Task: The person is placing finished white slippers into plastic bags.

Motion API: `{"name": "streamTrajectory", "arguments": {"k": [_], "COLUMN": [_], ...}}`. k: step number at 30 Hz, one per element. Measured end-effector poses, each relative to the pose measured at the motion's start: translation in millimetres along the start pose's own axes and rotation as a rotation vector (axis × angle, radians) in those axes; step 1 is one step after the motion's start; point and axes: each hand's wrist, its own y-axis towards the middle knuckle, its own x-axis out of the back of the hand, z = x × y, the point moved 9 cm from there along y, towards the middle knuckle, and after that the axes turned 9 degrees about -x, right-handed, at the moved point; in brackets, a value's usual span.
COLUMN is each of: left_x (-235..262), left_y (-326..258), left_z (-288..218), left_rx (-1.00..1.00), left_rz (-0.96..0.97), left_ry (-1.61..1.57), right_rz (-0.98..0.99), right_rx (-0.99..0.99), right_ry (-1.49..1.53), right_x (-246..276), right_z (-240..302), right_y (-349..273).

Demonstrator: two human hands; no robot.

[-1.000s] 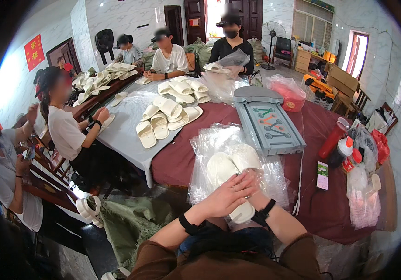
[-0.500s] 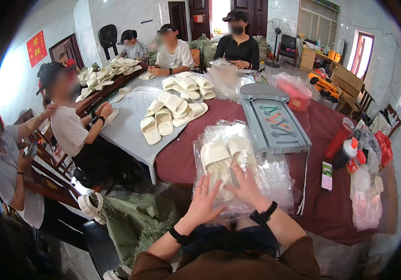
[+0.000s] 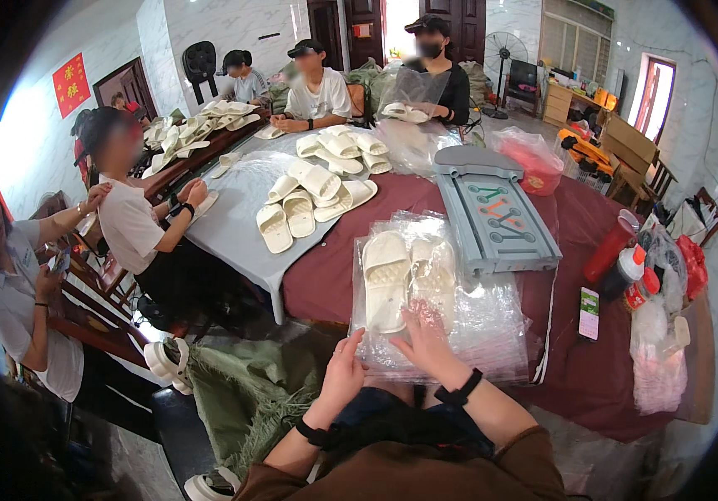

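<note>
A pair of cream slippers (image 3: 385, 288) lies side by side, soles down, inside a clear plastic bag (image 3: 365, 321) at the table's near edge. Beneath it spreads a stack of clear bags (image 3: 492, 338). My right hand (image 3: 427, 344) rests on the bag at the near end of the right slipper, its fingers spread and partly blurred. Beside the bag's near left corner is my left hand (image 3: 344, 367), fingers extended and nothing visible in it. Both wrists wear black bands.
Loose slippers (image 3: 316, 192) are piled ahead on the grey cover. A grey plastic board (image 3: 501, 217) lies beyond the bags. To the right are a phone (image 3: 589, 315), bottles (image 3: 624, 271) and a bag bundle (image 3: 655, 367). A green sack (image 3: 250, 392) stands left; co-workers sit around the table.
Both hands have drawn back toward me; the left has come off the bag. The bagged slippers now lie straighter and closer together. Across the table, a co-worker now holds up a bag with slippers.
</note>
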Motion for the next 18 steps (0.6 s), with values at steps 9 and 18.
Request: {"name": "streamTrajectory", "arguments": {"k": [9,18], "left_x": [33.9,34.3], "left_y": [-0.5,25.3], "left_z": [49.5,-16.2], "left_rx": [0.209,-0.384], "left_rz": [-0.019,0.047], "left_ry": [-0.606,0.365], "right_rz": [0.138,-0.046], "right_rx": [-0.077,0.207], "right_ry": [0.561,0.036], "right_x": [124.5,109.4], "right_z": [-35.9,-55.5], "right_y": [-35.7,-18.2]}}
